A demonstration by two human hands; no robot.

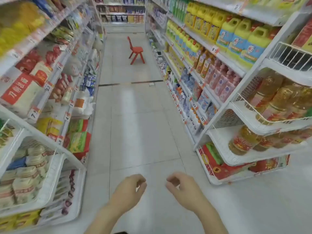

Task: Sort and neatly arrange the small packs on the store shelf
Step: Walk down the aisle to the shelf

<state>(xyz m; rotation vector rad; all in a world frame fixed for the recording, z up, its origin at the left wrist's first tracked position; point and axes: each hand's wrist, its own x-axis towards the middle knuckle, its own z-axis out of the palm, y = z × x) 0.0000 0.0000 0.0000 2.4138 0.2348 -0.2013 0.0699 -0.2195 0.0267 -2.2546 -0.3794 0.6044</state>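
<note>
Head view shows our left hand (129,189) and right hand (181,187) raised low over the aisle, both bare, with forearms reaching up from the bottom edge. On each, the fingers (140,179) curl loosely inward toward the thumb, half-closed, and grasp nothing; the two hands sit near each other without touching, palms turned partly toward one another.

Beneath and just beyond our fingertips lies the pale grey tiled floor (135,124), smooth and faintly glossy, with thin dark seams.

Out to the left of our left fingers, the small soft plastic packs in cream and pale green wrappers (25,179) lie heaped in a white wire-fronted shelf basket (50,183). They look pillowy and crinkled, stacked unevenly, some tilted, with a blue pack among them higher up. Print on them is too blurred to read. Below that basket, flat yellow packets (18,220) fill a lower tier.

To the right of our right fingers, a white rounded end-rack (224,157) carries clear plastic bottles of amber oil (243,141) with red labels, lying and standing on curved tiers.

Farther ahead of our fingers, white metal shelving lines both sides: yellow plastic jugs with blue labels (236,36) on the right, a large white bag with a red label (20,92) on the left. Well beyond, a small red plastic chair (135,51) stands alone mid-aisle.
</note>
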